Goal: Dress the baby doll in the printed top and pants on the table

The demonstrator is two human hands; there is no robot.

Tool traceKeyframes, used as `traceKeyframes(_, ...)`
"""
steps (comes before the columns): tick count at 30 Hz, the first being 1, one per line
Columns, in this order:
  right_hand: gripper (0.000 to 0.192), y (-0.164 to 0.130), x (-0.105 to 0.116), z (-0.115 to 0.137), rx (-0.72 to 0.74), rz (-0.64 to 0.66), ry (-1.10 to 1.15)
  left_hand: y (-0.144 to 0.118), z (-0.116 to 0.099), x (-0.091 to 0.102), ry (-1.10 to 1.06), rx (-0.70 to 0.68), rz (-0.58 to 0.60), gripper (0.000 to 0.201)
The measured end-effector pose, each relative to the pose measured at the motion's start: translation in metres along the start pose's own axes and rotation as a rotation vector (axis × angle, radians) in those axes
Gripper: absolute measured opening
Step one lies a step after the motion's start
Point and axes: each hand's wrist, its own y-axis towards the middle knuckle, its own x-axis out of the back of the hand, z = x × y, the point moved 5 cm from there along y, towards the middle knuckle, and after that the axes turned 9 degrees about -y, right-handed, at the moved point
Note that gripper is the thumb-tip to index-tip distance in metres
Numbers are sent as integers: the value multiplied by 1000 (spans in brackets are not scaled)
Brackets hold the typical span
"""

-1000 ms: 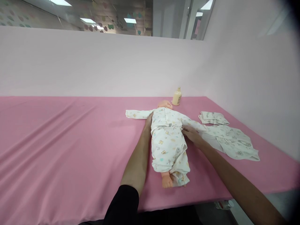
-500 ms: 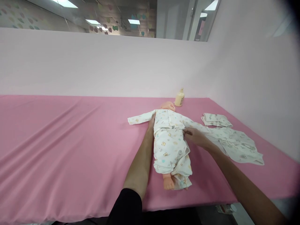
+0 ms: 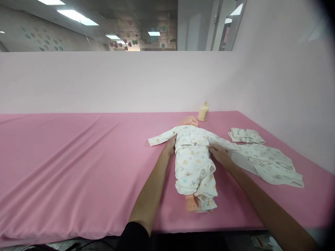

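A baby doll (image 3: 190, 121) lies on its back, head toward the wall, in a white patterned shirt (image 3: 192, 136) and matching trousers (image 3: 192, 165). One bare foot (image 3: 191, 204) sticks out of a trouser leg; the other leg's cloth is bunched and covers most of that foot. My left hand (image 3: 171, 144) presses against the doll's side below the armpit, its fingers mostly hidden by the cloth. At the opposite side of the waist, my right hand (image 3: 220, 153) has its bent fingers closed at the shirt's edge, with the tips partly hidden.
A pale yellow pump bottle (image 3: 203, 112) stands behind the doll's head. To the right lie a folded patterned cloth (image 3: 246, 135) and a spread white patterned garment (image 3: 272, 164), near the doll's sleeve. Pink sheeting (image 3: 78, 167) covers the table, up to a white wall (image 3: 117, 82).
The view has tilted up slightly, so the scene sits a little lower and to the right. My right hand's fingers have straightened somewhat at the doll's waist. My left hand stays at its side.
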Motion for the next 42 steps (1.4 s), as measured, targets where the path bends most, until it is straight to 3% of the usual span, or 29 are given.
traceKeyframes(3, 19, -10, 8, 17, 45, -176, -156, -25, -14, 22, 172, 26, -21, 30)
traceKeyframes(5, 20, -17, 8, 36, 128, -278, -251, -50, -31, 30, 308, -51, 20, 31)
traceKeyframes(6, 20, -20, 4, 47, 201, -285, -297, -62, -41, 27, 465, -145, 102, 32)
traceKeyframes(9, 20, -28, -16, 85, 477, -204, -437, -91, -56, 12, 801, -335, 263, 35)
traceKeyframes(11, 21, -31, -30, 105, 612, -156, -544, -97, -56, 3, 910, -406, 308, 32)
traceKeyframes(15, 25, -31, -48, 122, 680, -107, -738, -87, -55, -4, 999, -553, 278, 27)
traceKeyframes(21, 25, -21, -50, 114, 554, -29, -672, -65, -67, 10, 1066, -663, -32, 18)
traceKeyframes(25, 29, -14, -47, 115, 463, 4, -622, -61, -61, 16, 1211, -605, 4, 17)
traceKeyframes(30, 21, -6, -47, 116, 423, -2, -625, -60, -40, 32, 1209, -399, 246, 18)
traceKeyframes(32, 19, -3, -47, 113, 423, 1, -623, -59, -35, 36, 1205, -368, 275, 19)
traceKeyframes(35, 18, -4, -41, 106, 471, -73, -680, -53, -35, 37, 1219, -395, 213, 18)
traceKeyframes(38, 35, -9, -25, 93, 468, -160, -715, -44, -40, 38, 1222, -441, 63, 15)
traceKeyframes(42, 50, -14, -5, 65, 325, -80, -602, -29, -46, 36, 1198, -480, -83, 13)
